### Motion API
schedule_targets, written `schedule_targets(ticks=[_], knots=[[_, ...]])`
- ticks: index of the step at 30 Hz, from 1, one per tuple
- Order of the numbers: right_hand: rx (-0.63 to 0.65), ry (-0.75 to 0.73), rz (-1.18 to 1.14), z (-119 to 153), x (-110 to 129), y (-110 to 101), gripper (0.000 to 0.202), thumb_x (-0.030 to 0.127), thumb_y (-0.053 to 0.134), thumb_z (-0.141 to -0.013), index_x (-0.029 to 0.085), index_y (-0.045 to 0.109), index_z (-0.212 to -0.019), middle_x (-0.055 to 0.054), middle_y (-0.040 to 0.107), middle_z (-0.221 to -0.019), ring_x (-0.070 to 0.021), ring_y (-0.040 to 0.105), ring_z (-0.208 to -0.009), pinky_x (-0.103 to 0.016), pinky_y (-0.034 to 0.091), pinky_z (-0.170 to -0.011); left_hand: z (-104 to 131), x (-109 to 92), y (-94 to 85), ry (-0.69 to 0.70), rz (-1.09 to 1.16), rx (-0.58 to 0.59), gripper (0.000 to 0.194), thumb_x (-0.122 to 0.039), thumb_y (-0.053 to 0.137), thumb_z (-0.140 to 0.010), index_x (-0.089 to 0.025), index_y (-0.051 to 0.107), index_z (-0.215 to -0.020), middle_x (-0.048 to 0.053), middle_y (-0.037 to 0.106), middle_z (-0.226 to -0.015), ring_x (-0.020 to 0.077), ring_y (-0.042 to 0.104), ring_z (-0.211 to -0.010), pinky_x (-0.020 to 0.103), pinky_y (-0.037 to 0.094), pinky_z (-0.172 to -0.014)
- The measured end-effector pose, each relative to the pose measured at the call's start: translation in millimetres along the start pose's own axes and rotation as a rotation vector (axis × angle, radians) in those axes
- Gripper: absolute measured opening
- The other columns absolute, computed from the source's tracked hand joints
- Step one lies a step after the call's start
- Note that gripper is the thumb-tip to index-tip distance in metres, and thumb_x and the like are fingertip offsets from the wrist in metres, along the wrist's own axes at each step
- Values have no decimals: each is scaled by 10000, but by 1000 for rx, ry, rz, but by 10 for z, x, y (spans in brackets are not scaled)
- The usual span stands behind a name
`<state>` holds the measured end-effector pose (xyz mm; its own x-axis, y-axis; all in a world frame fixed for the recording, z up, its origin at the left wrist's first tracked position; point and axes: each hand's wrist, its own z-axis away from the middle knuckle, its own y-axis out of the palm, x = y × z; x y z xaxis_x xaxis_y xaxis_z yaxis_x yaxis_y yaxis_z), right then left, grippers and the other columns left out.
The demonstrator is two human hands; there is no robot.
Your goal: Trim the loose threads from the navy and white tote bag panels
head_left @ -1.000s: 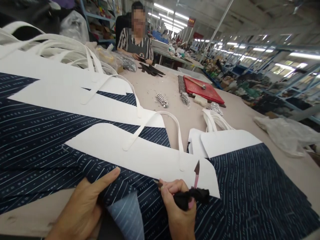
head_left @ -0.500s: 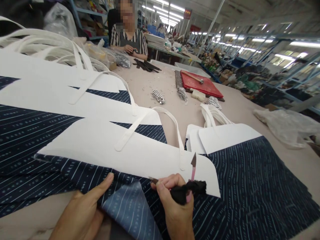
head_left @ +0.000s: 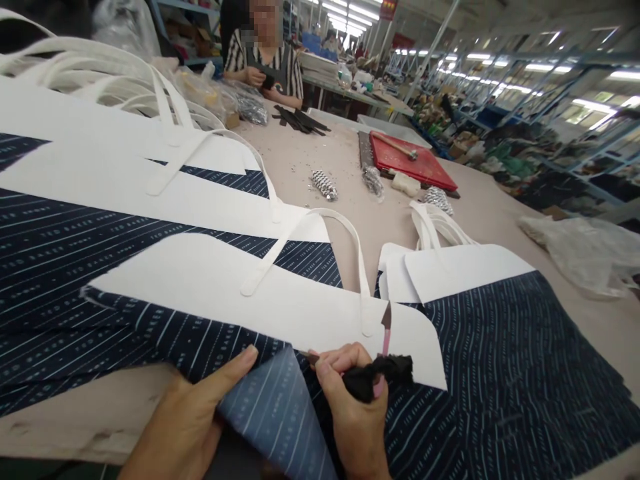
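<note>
My left hand (head_left: 187,417) lies on the near edge of a navy striped fabric panel (head_left: 165,337), thumb pressing where a corner is folded up to show its paler underside (head_left: 273,417). My right hand (head_left: 353,410) grips a small pink-handled knife (head_left: 386,333) wrapped in black cloth, its blade pointing up over the white band (head_left: 280,303) of the panel, beside the end of a white strap handle (head_left: 320,230). More panels with white bands lie overlapped to the left.
Another stack of navy panels (head_left: 500,373) lies right of my hands. Further back on the beige table (head_left: 345,167) are a red cutting mat (head_left: 413,167) with a hammer, metal parts in bags, and black strips. A person in a striped top (head_left: 273,60) works at the far end.
My left hand slid right along the fabric edge toward the fold. The folded-up corner stands more upright. My right hand keeps the knife in about the same place.
</note>
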<state>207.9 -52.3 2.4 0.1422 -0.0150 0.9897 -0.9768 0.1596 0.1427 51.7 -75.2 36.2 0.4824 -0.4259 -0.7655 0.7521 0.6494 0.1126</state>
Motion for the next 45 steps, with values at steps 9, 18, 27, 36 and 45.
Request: schedule_targets(ticks=[9, 18, 27, 36, 45], knots=[[-60, -33, 6, -11, -25, -36, 242, 201, 713, -765, 209, 531, -605, 42, 595, -605, -135, 605, -632, -329, 571, -765, -81, -154, 183, -241, 173, 17, 328, -223, 761, -735, -186, 746, -1061, 84, 742, -1131, 266, 708, -979, 321, 632, -761], [-68, -39, -37, 30, -21, -39, 243, 163, 716, -751, 210, 525, -608, 41, 585, -604, -139, 595, -610, -285, 537, -626, 22, -17, -19, -301, 188, 56, 587, -315, 789, -739, -306, 607, -1296, 21, 723, -1198, 241, 663, -1120, 318, 574, -912], [9, -38, 46, 81, -49, -54, 258, 179, 682, -799, 214, 508, -613, 30, 566, -623, -172, 600, -641, -353, 536, -657, -11, 127, -140, -430, 381, 12, 466, -301, 713, -813, -354, 621, -1267, -20, 730, -1184, 222, 669, -1111, 326, 563, -934], [42, -88, 91, 103, -82, -82, 262, 129, 663, -796, 217, 493, -617, 25, 580, -617, -172, 603, -655, -341, 514, -680, 5, 197, -180, -401, 390, -28, 433, -239, 734, -759, -369, 681, -1168, -59, 733, -1164, 233, 628, -1179, 315, 589, -886], [32, -144, 164, 126, -58, -4, 280, 116, 636, -796, 220, 477, -591, 36, 562, -600, -153, 604, -629, -301, 520, -650, -41, 339, -295, -391, 358, 18, 327, -269, 751, -738, -298, 725, -1063, -30, 733, -1171, 261, 541, -1290, 368, 526, -1013]])
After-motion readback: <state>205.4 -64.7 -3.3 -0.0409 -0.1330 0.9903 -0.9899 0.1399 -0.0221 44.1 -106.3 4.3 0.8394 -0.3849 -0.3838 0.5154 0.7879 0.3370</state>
